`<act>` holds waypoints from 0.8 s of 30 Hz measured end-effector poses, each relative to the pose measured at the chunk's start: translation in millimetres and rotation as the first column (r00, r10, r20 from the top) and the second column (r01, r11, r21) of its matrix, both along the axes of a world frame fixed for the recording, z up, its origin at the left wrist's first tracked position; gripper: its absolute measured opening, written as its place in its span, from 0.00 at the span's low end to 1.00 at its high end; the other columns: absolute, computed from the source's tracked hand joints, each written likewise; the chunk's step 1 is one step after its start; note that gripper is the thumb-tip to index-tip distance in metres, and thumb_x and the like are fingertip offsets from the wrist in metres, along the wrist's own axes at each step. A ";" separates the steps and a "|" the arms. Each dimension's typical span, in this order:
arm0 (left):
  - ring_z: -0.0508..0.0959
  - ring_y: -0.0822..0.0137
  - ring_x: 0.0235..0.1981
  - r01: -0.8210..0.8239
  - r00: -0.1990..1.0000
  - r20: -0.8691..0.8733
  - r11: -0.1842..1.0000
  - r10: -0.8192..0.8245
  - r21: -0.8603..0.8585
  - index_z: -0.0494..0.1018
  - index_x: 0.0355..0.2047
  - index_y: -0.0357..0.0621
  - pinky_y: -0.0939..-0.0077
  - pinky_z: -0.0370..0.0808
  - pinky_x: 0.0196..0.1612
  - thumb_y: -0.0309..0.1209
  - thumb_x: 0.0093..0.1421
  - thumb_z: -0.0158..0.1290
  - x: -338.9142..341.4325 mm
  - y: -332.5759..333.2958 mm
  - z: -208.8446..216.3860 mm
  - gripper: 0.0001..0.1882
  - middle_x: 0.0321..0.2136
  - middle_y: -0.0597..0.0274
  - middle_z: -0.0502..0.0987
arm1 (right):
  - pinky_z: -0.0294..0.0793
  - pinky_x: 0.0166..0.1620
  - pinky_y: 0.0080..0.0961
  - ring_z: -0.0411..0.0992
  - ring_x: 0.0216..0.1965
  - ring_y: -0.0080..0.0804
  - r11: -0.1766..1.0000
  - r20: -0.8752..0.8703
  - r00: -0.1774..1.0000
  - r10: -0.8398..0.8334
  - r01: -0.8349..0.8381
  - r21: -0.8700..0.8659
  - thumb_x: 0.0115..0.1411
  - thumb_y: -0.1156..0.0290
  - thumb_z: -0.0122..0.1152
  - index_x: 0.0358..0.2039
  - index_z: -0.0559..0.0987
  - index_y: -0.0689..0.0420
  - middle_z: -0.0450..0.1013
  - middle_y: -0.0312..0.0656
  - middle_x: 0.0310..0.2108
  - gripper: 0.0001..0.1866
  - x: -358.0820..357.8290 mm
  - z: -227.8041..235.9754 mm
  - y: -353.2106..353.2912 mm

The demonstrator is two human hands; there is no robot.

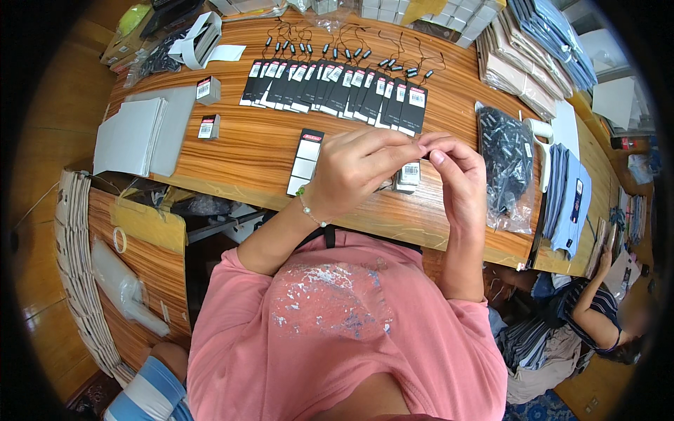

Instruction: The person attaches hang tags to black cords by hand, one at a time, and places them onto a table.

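Fingers [387,144] of both hands meet above the near part of the wooden table [260,151]. The right hand [463,172] pinches a small dark thing [425,154] between thumb and finger. The left hand [344,168] has its fingers close together there, but its thumb is hidden, so I cannot tell its grip.

Far across the table is a row of black hang tags [414,109] with black strings [382,62]. To the right lie a clear bag of black strings [502,165], a white spool [539,129] and folded blue shirts [565,203]. To the left are two little card stacks [208,127] and white paper [126,140].

The hands cover part of a small tag stack [408,179], and the left one hides an edge of a black card [304,168]. The small dark thing is too covered to name. At the far edge, white boxes [467,15] are cut off.
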State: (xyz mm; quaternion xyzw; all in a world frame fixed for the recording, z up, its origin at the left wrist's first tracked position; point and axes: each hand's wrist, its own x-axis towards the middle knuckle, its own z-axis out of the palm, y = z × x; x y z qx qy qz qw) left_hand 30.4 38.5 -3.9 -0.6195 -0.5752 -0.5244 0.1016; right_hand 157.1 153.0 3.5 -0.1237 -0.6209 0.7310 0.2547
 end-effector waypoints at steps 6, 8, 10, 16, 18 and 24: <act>0.76 0.67 0.25 0.035 0.998 0.056 0.997 -0.031 -0.070 0.75 0.28 0.41 0.79 0.72 0.25 0.22 0.42 0.56 0.2 -3.1 -0.7 0.09 0.25 0.62 0.75 | 0.66 0.41 0.23 0.67 0.32 0.29 0.967 -0.207 0.969 -0.134 0.083 -0.239 0.59 0.71 0.46 0.28 0.68 0.60 0.68 0.42 0.27 0.07 -9.2 3.2 2.2; 0.76 0.67 0.25 0.050 0.994 0.104 0.996 -0.042 -0.072 0.76 0.28 0.40 0.80 0.72 0.26 0.22 0.43 0.56 -2.2 -4.1 -6.9 0.09 0.25 0.62 0.75 | 0.68 0.39 0.25 0.67 0.28 0.29 0.958 -0.278 0.954 -0.108 0.025 -0.286 0.61 0.69 0.42 0.31 0.65 0.59 0.68 0.44 0.25 0.07 -10.6 10.1 2.5; 0.76 0.66 0.28 0.107 0.984 0.156 0.988 -0.088 -0.114 0.75 0.30 0.40 0.79 0.72 0.29 0.23 0.43 0.56 -5.7 -6.2 -8.7 0.11 0.27 0.61 0.75 | 0.68 0.37 0.26 0.67 0.24 0.28 0.958 -0.319 0.946 -0.058 -0.037 -0.283 0.62 0.69 0.42 0.32 0.65 0.59 0.67 0.43 0.23 0.07 -12.3 13.4 1.5; 0.68 0.60 0.46 0.192 0.857 0.507 0.859 0.089 -0.475 0.67 0.47 0.41 0.71 0.64 0.48 0.32 0.48 0.54 -57.1 -37.5 -18.8 0.24 0.43 0.55 0.70 | 0.66 0.29 0.24 0.61 0.18 0.22 0.962 -0.334 0.941 -0.049 -0.046 -0.270 0.62 0.68 0.42 0.33 0.65 0.59 0.64 0.39 0.18 0.07 -16.1 15.5 -1.6; 0.70 0.61 0.43 -0.122 0.965 0.086 0.719 0.247 -0.685 0.67 0.47 0.41 0.72 0.66 0.47 0.33 0.47 0.55 -83.5 -58.8 -45.9 0.25 0.41 0.55 0.70 | 0.62 0.26 0.21 0.58 0.18 0.21 0.964 -0.314 0.948 -0.045 -0.041 -0.261 0.61 0.69 0.43 0.33 0.65 0.60 0.62 0.37 0.17 0.07 -16.8 15.7 -4.3; 0.71 0.63 0.40 0.002 0.912 0.271 0.655 0.309 -0.756 0.67 0.46 0.42 0.74 0.68 0.43 0.33 0.40 0.62 -97.9 -74.9 -74.6 0.31 0.37 0.57 0.70 | 0.57 0.24 0.16 0.55 0.18 0.18 0.957 -0.206 0.976 -0.070 0.008 -0.289 0.59 0.74 0.46 0.35 0.66 0.60 0.60 0.35 0.17 0.05 -21.9 14.6 -11.2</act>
